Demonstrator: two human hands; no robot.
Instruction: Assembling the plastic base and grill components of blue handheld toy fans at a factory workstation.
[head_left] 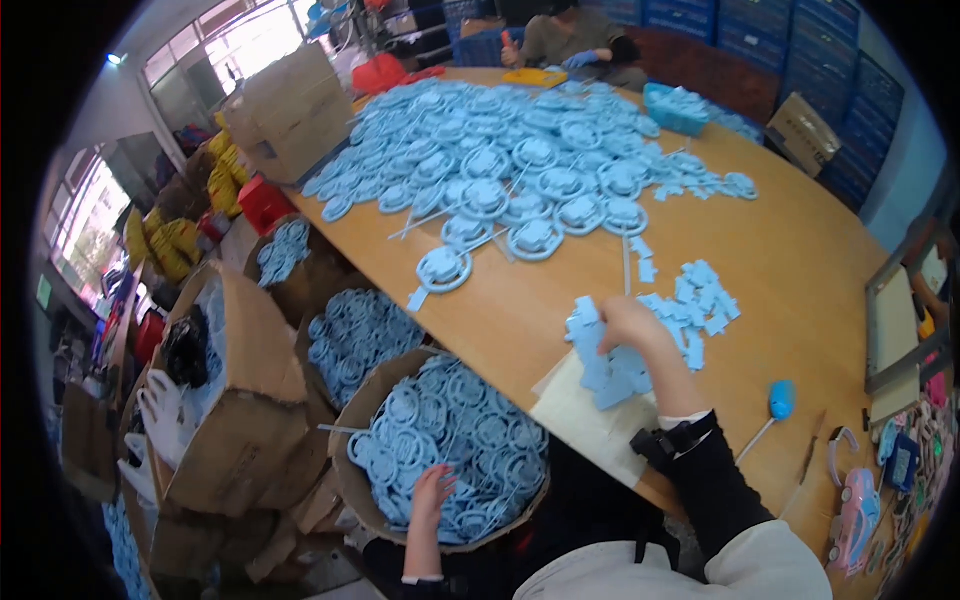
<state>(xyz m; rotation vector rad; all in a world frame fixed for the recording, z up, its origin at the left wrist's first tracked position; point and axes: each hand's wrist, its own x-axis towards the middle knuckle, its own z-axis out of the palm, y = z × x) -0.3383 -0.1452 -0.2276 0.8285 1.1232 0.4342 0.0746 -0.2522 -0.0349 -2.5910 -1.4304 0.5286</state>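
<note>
Right hand: the right hand [632, 325] is held above the near edge of the table [790, 250], its fingers bent downward over small light-blue tabs [610, 380]; whether one is grasped cannot be told.
Left hand: the left hand [432, 492] is lowered over the nearest carton [346, 475], its fingers partly curled among or just above ring-shaped parts [430, 415]; whether any is gripped cannot be told.
Tabs: one cluster is laid across a pale sheet [575, 405] beneath the right hand; further loose tabs [703, 297] are scattered just beyond it, on bare wood.
Large pile: much of the far tabletop is covered by round light-blue plastic parts [535, 155], heaped and overlapping, with thin strips protruding.
Containers: a small turquoise basket [675, 118] is set at the pile's far right; a brown cardboard box [290, 115] is placed at its far left.
Right side: a blue-headed stick [781, 400] is laid on the wood, and a pink toy car [856, 515] is seen near the lower right.
Background: a co-worker [565, 38] is seated across the table, before stacked blue crates [740, 38].
</note>
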